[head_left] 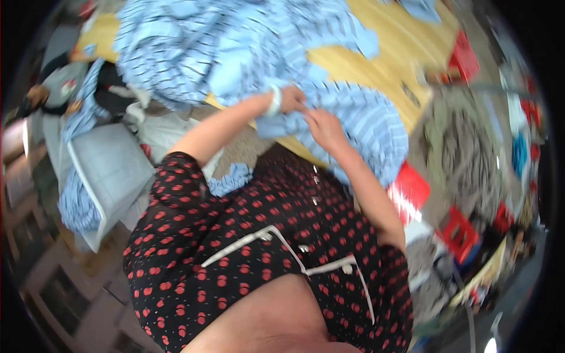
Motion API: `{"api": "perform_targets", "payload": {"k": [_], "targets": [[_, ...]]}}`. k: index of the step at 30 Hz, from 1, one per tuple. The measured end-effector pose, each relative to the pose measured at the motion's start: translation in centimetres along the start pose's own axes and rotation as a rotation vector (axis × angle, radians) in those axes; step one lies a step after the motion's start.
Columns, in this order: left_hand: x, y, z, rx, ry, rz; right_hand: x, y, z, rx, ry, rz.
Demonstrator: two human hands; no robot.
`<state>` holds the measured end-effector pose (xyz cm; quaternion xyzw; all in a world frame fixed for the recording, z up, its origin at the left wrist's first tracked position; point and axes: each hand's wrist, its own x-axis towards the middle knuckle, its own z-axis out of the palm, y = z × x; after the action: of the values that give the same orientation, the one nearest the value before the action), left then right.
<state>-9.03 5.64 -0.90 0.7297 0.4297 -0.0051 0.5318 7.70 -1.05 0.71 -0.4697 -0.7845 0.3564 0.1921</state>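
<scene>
Meeting nearly fingertip to fingertip, the left hand (292, 99) and right hand (325, 128) sit at the upper centre of the frame, over the striped blue cloth (368, 117); blur hides whether either pinches it. The cloth lies across the wooden table (406, 56), its lower part hanging off the near edge, likely so the worked part stays close to the body. A larger blue pile (170, 53) fills the upper left of the table, seemingly kept within reach. At left, a grey tub (115, 162) leans with blue fabric (79, 203) at its rim, perhaps inside; a red crate (458, 234) stands lower right, contents unclear.
</scene>
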Motion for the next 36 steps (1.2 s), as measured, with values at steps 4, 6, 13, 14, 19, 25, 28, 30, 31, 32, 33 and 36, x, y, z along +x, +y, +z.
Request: {"api": "perform_targets", "payload": {"k": [4, 6, 13, 14, 19, 25, 28, 30, 31, 32, 33, 36], "targets": [[1.4, -1.3, 2.6, 0.018, 0.12, 0.042, -0.3, 0.9, 0.6, -0.036, 0.083, -0.091], [1.7, -2.3, 3.6, 0.091, 0.163, 0.079, -0.1, 0.4, 0.7, -0.044, 0.059, -0.04], [0.7, -1.6, 4.0, 0.02, 0.282, -0.027, 0.6, 0.5, 0.4, 0.06, 0.099, 0.014], [0.7, -1.2, 3.7, 0.03, 0.28, -0.023, 0.8, 0.3, 0.1, 0.102, 0.101, 0.078], [1.8, -0.6, 4.0, 0.013, 0.226, 0.025, 0.0, 1.6, 0.0, 0.101, 0.174, 0.173], [0.0, -1.4, 3.4, -0.039, 0.132, 0.032, -0.6, 0.5, 1.2, 0.163, 0.213, 0.213], [-0.1, -1.8, 3.7, -0.149, 0.132, -0.02, -1.1, 0.4, 1.4, 0.084, 0.211, 0.209], [0.8, -1.6, 3.3, -0.1, 0.109, 0.004, -1.0, 1.1, 1.4, 0.022, 0.254, 0.16], [0.6, -1.6, 3.8, -0.073, 0.111, -0.009, -1.5, 0.8, 1.5, -0.024, 0.253, 0.092], [1.1, -1.9, 3.8, -0.007, 0.164, 0.059, -1.4, 0.9, 1.2, -0.036, 0.264, 0.057], [0.7, -1.3, 3.8, 0.032, 0.203, 0.025, -1.3, 0.7, 1.1, -0.06, 0.247, 0.059], [0.0, -0.1, 3.3, 0.016, 0.188, -0.072, -0.6, 1.1, 1.7, -0.155, 0.182, 0.038]]}}
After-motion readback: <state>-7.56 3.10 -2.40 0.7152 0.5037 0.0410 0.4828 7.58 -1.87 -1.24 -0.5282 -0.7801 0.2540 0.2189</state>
